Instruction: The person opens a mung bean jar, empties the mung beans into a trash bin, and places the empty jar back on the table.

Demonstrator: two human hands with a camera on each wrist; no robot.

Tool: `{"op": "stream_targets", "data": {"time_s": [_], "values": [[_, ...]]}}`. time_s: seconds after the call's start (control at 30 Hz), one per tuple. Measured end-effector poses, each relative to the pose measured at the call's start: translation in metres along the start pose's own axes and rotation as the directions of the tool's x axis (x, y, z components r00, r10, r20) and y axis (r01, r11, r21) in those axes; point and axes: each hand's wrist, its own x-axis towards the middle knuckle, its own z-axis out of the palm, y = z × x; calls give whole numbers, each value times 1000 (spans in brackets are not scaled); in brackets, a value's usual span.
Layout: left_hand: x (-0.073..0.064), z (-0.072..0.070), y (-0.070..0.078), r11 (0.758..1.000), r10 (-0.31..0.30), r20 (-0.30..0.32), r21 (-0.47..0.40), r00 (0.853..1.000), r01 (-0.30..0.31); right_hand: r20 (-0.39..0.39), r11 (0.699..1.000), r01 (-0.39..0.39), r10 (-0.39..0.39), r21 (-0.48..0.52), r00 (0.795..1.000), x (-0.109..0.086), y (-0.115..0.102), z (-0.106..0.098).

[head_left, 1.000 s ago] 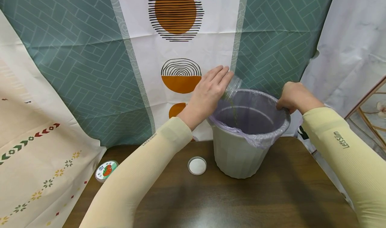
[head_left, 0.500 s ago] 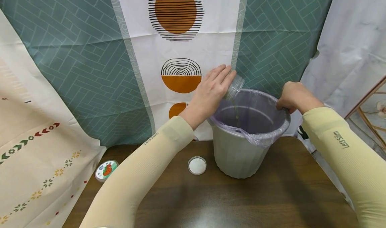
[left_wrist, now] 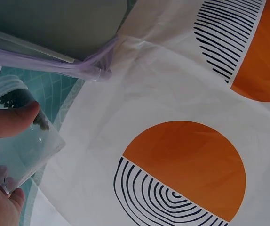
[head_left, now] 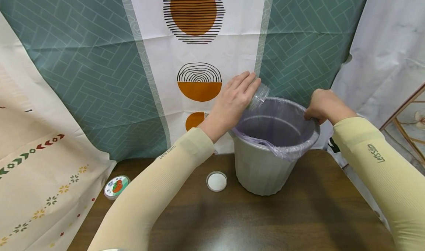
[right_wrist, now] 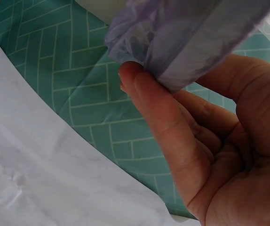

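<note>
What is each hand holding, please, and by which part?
Left hand: clear round-mouthed plastic jar, by its side. Right hand: round grey plastic bin, by its lined rim.

Grey bin [head_left: 260, 173], lilac liner [head_left: 282, 152], green herringbone-patterned cloth [head_left: 86, 74]

In the head view, the left hand [head_left: 232, 101] covers the greater part of the jar [head_left: 260, 96]. The near wall of the bin [head_left: 260, 171] hides its inside bottom. Most fingers of the right hand [head_left: 324, 105] are hidden under its back. The letters on the tomato disc [head_left: 117, 187] are too small for reading. A pale thing [head_left: 112, 249] is cut by the lower edge. In the left wrist view, the dark bits [left_wrist: 15, 97] are too blurred to identify.
</note>
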Motion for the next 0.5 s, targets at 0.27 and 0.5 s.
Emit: {"op": "stream_targets", "data": {"time_s": [0.27, 0.5], "values": [[1, 1, 0, 1000, -4, 15, 1, 1000, 4, 0, 1000, 2, -2, -5, 1000, 1, 0, 0], [1, 3, 1, 1000, -7, 15, -2, 1000, 7, -4, 1000, 5, -5, -3, 1000, 1, 1, -1]]}}
